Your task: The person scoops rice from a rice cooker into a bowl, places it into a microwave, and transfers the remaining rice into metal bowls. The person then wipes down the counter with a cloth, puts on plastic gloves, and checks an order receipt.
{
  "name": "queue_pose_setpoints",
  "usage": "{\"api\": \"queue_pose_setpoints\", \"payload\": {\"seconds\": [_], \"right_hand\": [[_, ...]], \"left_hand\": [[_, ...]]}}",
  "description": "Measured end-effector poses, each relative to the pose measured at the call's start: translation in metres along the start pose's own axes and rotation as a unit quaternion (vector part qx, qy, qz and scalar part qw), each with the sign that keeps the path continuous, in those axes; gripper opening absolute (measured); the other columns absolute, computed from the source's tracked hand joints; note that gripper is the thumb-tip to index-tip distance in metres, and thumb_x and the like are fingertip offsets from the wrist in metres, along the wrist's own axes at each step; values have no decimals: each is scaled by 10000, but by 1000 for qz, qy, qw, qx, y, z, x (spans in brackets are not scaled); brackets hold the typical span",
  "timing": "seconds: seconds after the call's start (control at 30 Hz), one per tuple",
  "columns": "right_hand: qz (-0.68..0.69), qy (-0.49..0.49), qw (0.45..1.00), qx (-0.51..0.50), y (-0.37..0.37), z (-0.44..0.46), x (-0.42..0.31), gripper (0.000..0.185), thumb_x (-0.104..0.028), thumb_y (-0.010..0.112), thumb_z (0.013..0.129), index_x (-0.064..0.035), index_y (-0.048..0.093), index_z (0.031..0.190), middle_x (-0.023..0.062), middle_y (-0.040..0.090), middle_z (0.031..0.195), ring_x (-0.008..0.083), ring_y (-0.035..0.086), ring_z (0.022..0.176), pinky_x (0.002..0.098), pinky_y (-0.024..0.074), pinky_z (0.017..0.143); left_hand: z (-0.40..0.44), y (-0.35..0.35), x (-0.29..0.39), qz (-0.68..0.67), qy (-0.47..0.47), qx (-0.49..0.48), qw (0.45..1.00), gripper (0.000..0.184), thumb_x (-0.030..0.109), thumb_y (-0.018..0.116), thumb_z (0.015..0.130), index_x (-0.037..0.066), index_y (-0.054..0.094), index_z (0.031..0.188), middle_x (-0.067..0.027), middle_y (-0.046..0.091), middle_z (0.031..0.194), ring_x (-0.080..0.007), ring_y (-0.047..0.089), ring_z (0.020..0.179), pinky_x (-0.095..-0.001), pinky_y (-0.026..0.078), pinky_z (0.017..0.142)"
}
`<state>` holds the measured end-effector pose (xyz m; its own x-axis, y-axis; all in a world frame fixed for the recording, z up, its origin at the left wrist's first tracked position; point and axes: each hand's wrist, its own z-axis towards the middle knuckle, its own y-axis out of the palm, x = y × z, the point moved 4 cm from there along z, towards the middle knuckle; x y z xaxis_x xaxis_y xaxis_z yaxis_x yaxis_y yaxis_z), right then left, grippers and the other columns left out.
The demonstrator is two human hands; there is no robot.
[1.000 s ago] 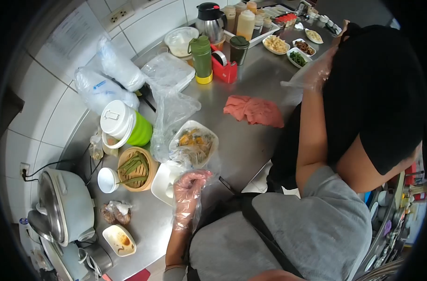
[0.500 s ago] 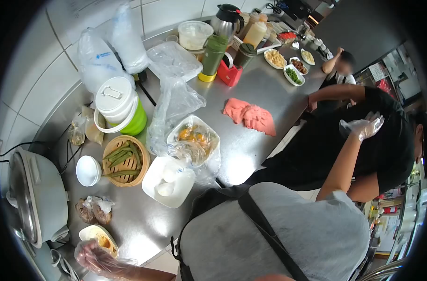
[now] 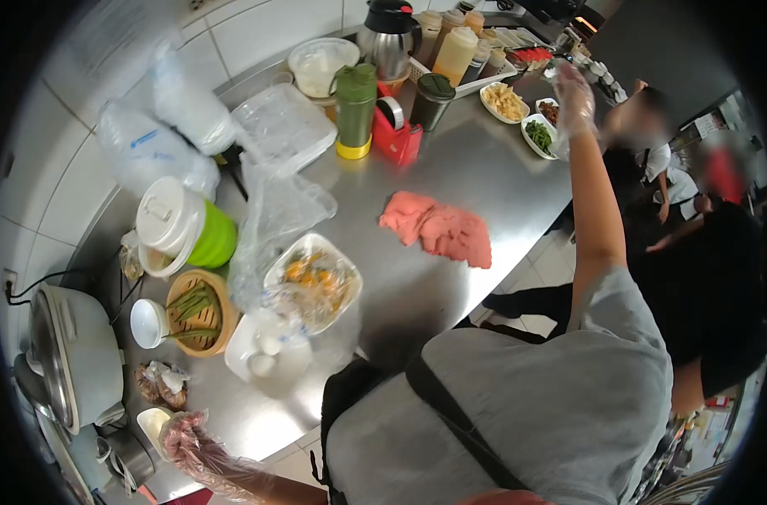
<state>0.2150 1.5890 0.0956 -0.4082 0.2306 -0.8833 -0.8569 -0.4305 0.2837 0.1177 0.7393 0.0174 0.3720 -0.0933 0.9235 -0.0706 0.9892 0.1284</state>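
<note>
My left hand (image 3: 188, 438), in a clear plastic glove, has its fingers curled at the side of a small white dish (image 3: 153, 427) and grips its edge; the hand covers part of the dish. My right arm is stretched far out. Its gloved right hand (image 3: 573, 101) has the fingers extended and nothing visible in them. Close by that hand are a white dish of chopped greens (image 3: 538, 135), a dish of pale yellow strips (image 3: 503, 103) and a dish of brown food (image 3: 549, 111), partly hidden.
A pink cloth (image 3: 438, 227) lies on the steel counter (image 3: 350, 206). Nearer are a bagged tray of yellow food (image 3: 313, 282), a white tray with eggs (image 3: 261, 353), a bamboo steamer (image 3: 202, 313) and a cooker (image 3: 76, 353). Other people stand to the right.
My right hand has swung from beside a dark-clothed person to the food dishes at the far end. The small dish looks tilted at my left hand. The view has shifted.
</note>
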Motion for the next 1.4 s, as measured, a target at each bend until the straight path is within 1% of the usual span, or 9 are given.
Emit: {"api": "queue_pose_setpoints", "payload": {"seconds": [0.07,0.4,0.53,0.67,0.87,1.0,1.1,1.27,1.4], "right_hand": [[-272,-12,961,-53,-15,72,66,392,-26,495,852,-19,533,1243,74,580,1234,169,554,1117,260,416,962],[-251,91,955,-129,-31,228,272,522,-343,617,822,-74,522,1260,129,672,1002,269,635,911,347,475,809],[-591,0,784,-189,1,208,229,615,-443,665,767,-125,515,1273,149,652,1092,264,622,1026,342,469,861],[-455,88,873,-156,-4,199,219,617,-418,736,719,-97,547,1210,162,632,1139,300,606,1066,385,466,891],[-347,-104,927,-102,-28,195,155,435,-164,755,763,-20,550,1119,112,674,880,217,660,844,325,510,779],[-123,-25,938,-323,-12,154,97,492,-152,763,765,-35,518,1174,56,620,1037,146,597,929,290,484,842],[-98,29,901,-422,1,51,26,470,-140,766,767,-51,527,1162,35,593,1069,130,574,987,288,481,868],[69,180,863,-468,-2,-79,-9,450,-162,768,765,-91,548,1151,19,541,1153,139,502,1105,311,418,967],[-60,72,911,-403,-25,-114,-13,383,-189,716,816,-92,548,1146,39,532,1174,155,475,1148,342,382,1003]], "left_hand": [[-20,46,7,13,-22,-8,1000,127,101,616,868,22,593,964,-120,588,903,-202,587,802,-317,502,751],[-109,277,29,106,-224,-113,962,146,79,613,869,-37,616,959,-150,642,939,-212,629,890,-328,498,840],[-114,323,45,209,-215,-113,947,103,5,616,850,-34,675,925,-130,684,902,-202,640,891,-321,499,851],[-115,368,44,225,-209,-126,943,115,-15,591,859,-25,679,932,-119,689,904,-185,638,888,-302,492,827],[-109,441,30,265,-204,-245,910,241,-126,578,796,-1,671,980,-82,685,957,-146,618,928,-277,474,839],[-112,515,24,130,-154,-358,912,230,-36,674,772,20,670,995,-99,658,1047,-217,630,947,-292,493,854],[-107,587,33,210,191,-416,864,494,92,763,709,36,587,1168,-127,629,1130,-255,587,1080,-323,489,881],[-123,633,15,200,114,-376,898,778,185,836,626,30,471,1295,-146,616,1171,-266,579,1113,-360,478,896],[-159,628,-23,45,-74,-445,891,694,195,823,654,-9,492,1229,-151,630,1104,-244,625,998,-341,480,862]]}}
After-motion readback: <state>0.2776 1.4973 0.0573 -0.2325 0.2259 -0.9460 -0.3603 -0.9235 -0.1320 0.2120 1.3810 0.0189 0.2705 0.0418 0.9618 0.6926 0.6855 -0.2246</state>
